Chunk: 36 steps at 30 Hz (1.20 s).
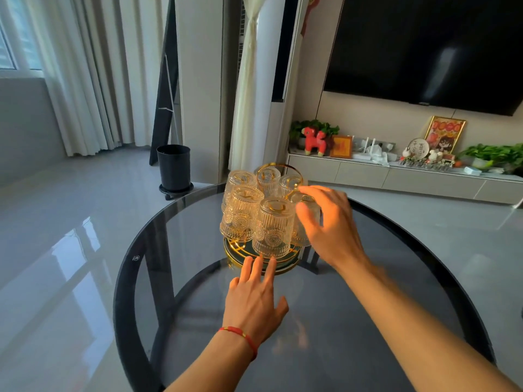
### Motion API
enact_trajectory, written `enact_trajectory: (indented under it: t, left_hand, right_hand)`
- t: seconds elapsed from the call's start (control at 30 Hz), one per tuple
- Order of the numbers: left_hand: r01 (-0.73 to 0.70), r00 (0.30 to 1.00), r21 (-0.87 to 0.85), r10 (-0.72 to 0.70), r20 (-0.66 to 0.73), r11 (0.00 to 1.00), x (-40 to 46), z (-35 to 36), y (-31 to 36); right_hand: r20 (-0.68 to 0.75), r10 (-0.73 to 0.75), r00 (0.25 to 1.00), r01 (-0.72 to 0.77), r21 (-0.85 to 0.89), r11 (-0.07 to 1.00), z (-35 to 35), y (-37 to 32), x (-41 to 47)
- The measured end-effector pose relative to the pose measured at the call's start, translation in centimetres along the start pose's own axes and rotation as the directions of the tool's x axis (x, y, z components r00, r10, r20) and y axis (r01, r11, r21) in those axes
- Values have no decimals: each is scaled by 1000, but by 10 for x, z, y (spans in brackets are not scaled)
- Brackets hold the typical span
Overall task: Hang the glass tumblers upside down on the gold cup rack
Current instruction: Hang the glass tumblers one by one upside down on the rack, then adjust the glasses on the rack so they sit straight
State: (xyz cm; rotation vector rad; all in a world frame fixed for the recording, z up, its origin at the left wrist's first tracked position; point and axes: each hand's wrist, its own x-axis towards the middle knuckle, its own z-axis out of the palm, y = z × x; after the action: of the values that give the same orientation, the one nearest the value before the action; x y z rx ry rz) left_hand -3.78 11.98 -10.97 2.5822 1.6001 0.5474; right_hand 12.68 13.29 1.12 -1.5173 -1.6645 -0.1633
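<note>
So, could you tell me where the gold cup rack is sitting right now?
The gold cup rack stands on the far half of the round glass table, just beyond the left hand, loaded with upturned tumblers.

Round smoked-glass desk (368, 292). Black bin (174, 168) by curtains (93, 80); dark TV (430, 49) above cabinet (396, 176) holding red toy (315, 140), plants (492, 154).

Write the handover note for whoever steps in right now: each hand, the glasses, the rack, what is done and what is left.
Right hand: wrapped around the sixth tumbler at the rack's right side, upside down, seemingly just being seated.
Left hand: open, fingertips by the gold cup rack base, steadying it on the glass table.
Done: five tumblers hang upside down.
Left: confirm the sixth sits on its peg, release, withdraw both hands.
</note>
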Motion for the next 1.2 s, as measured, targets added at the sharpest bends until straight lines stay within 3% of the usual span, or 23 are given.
enact_trajectory:
  t: [0.1,0.2,0.4,0.57,0.8,1.2]
  left_hand:
    - [-29,999,33,30,-26,999,-1,4,-6]
    - [-62,998,41,63,-24,997,-2,7,-4]
    - [-139,990,21,139,-16,990,2,6,6]
    - [-152,988,-10,152,-5,988,2,12,14]
    - [-144,989,32,143,23,989,3,11,15]
    - [-110,992,77,105,72,991,3,9,17]
  right_hand:
    - [-173,155,973,-134,127,983,-6,24,-26]
    - [-187,161,969,-134,149,980,-3,38,-43]
    - [-33,51,998,-46,137,989,12,39,-35]
    - [111,-148,983,158,-78,984,14,39,-4]
    - [185,-194,963,221,-143,965,8,46,9]
    - [207,-122,971,142,-84,986,-6,54,0]
